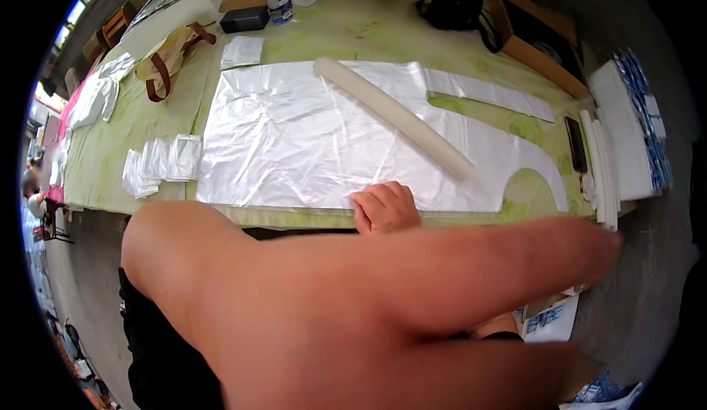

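Two hands work at the bench (353, 31): the right hand (384, 207) rests with fingers curled closed on the near edge of the clear plastic sheet (294, 145), which lies flat under a white roll (394, 115). The left hand (605, 239) reaches across to the white strips (600, 167), its grip blurred and not readable. Step judged: steadying the sheet; any next move calls for keeping that edge flat.

Single head view, fisheye, worn on person's head. Looks down and forward across desk (324, 38) from its near edge. Forearm close under lens fills lower frame. Desk's far edge near top, lines bending toward rim.
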Demonstrator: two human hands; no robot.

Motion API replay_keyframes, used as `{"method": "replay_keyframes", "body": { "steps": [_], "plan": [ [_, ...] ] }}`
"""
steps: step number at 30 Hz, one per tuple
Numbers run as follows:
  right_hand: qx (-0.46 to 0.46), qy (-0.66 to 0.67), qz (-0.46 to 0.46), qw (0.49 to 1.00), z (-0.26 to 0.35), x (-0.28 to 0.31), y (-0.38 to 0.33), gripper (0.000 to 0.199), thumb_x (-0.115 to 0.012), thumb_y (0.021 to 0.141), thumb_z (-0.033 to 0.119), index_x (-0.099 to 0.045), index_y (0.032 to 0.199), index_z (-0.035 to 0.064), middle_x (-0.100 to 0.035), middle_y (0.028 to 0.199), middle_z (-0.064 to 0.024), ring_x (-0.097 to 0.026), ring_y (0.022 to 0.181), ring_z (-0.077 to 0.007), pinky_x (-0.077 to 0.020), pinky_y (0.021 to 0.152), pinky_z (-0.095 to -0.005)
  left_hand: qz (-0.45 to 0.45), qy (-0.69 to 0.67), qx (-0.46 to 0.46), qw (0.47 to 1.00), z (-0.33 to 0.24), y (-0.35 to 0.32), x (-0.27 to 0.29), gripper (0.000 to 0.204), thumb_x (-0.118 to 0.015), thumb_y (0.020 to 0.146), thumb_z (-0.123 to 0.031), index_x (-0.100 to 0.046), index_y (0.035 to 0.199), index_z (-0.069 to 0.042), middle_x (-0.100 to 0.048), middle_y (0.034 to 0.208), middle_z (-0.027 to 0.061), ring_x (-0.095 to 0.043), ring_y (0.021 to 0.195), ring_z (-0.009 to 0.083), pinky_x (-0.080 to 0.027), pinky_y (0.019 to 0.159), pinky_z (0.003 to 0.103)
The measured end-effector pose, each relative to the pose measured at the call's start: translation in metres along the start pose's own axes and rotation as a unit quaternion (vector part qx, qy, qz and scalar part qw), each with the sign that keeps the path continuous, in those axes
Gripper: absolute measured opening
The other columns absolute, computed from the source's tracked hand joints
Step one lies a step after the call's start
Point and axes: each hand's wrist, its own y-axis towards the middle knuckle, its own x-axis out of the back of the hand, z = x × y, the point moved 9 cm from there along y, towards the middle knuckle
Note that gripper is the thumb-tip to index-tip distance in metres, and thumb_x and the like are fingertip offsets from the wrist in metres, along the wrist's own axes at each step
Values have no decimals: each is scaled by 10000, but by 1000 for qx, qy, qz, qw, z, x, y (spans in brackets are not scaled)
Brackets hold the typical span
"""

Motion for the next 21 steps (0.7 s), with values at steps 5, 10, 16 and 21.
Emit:
{"method": "replay_keyframes", "body": {
  "steps": [5,10,16,21],
  "plan": [
    [8,-25,-10,1000,3,12,3,187,-714,805,99,-690,990,119,-626,945,-33,-602,929,-247,-460,814,-386,-217,-254,185,924,21,-29,19,524,-550,981,-90,-409,1485,-68,-600,1363,249,-689,1053,458,-411,1095,639],
    [47,-49,-41,997,7,5,0,183,-714,803,104,-691,984,119,-635,941,-25,-605,924,-247,-466,842,-394,-384,-706,94,588,-25,-6,-8,536,-563,1012,-244,-445,1472,4,-633,1325,297,-670,1087,494,-344,1128,637],
    [62,-46,-50,996,7,3,-6,169,-710,803,109,-694,971,113,-629,934,-25,-598,922,-246,-464,849,-397,-258,-707,-109,649,-90,33,-5,539,-623,988,-291,-514,1380,63,-655,1220,242,-647,1073,375,-349,1058,496],
    [56,-71,-55,994,3,-1,-9,160,-713,791,123,-701,951,118,-625,926,-26,-594,916,-250,-466,853,-402,-228,-736,-44,636,-90,38,-3,496,-654,977,-233,-524,1357,57,-666,1136,178,-646,994,272,-418,947,397]
  ]
}}
